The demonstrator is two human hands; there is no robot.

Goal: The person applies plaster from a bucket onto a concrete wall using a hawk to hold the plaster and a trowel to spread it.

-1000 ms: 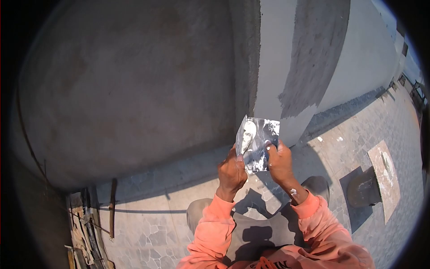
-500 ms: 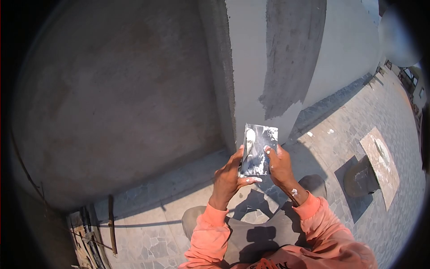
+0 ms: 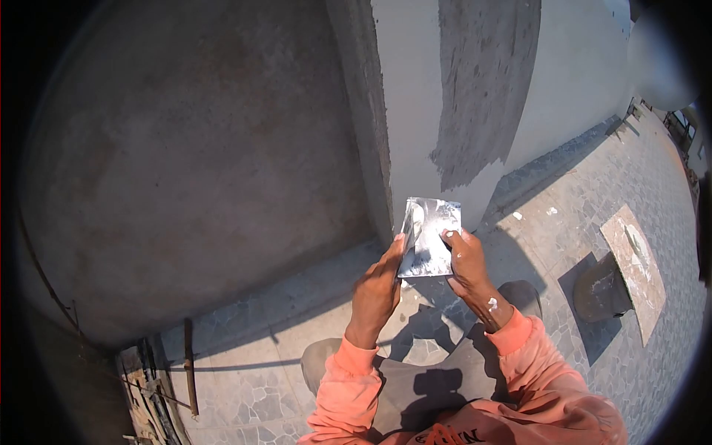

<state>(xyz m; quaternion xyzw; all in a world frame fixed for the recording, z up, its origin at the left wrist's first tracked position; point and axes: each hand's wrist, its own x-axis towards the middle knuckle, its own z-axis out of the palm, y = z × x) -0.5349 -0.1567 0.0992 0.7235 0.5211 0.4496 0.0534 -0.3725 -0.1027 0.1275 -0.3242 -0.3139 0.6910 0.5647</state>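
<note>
1. Orange shirt [image 3: 519,386]: dark lettering [image 3: 454,437] at the bottom edge of view, cut off, unreadable.
2. Metal sheet [image 3: 432,241]: white smears and glare only, no mark legible.
3. Nothing else readable anywhere.

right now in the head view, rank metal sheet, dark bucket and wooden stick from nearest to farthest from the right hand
1. metal sheet, held in the right hand.
2. dark bucket, down to the right.
3. wooden stick, far left.
</note>
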